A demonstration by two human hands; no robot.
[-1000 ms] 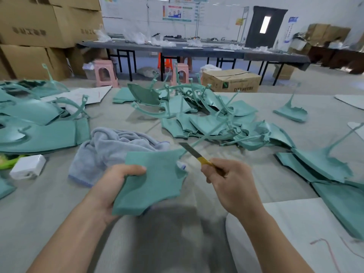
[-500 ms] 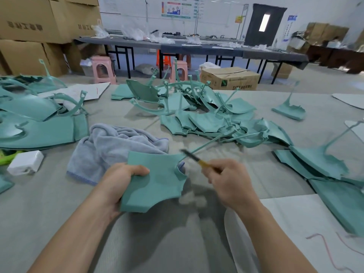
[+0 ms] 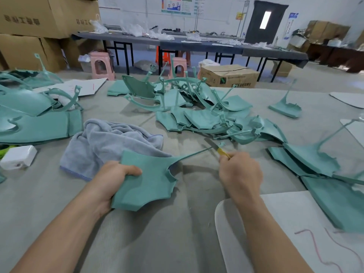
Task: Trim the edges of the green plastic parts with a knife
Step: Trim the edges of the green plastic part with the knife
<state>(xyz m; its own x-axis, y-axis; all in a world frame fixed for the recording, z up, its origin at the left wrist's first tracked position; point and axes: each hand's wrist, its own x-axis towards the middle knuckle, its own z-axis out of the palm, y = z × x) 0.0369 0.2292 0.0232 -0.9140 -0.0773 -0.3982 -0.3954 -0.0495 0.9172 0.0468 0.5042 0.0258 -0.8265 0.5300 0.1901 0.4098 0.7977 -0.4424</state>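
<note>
Both bare forearms reaching forward, hands level and apart.
Left hand (image 3: 116,179) clamped with thumb on top of what it holds; right hand (image 3: 240,171) fisted, knuckles up, pinching at the thumb side.

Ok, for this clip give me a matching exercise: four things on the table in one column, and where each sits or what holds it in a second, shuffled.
Things:
1. knife
2. green plastic part with the long stem
3. grey towel
4. white box

Places:
A. gripped by the left hand
B. at the table's left edge of view
C. gripped by the right hand
D. crumpled just beyond the left hand

Pairs: 1-C, 2-A, 3-D, 4-B
</note>
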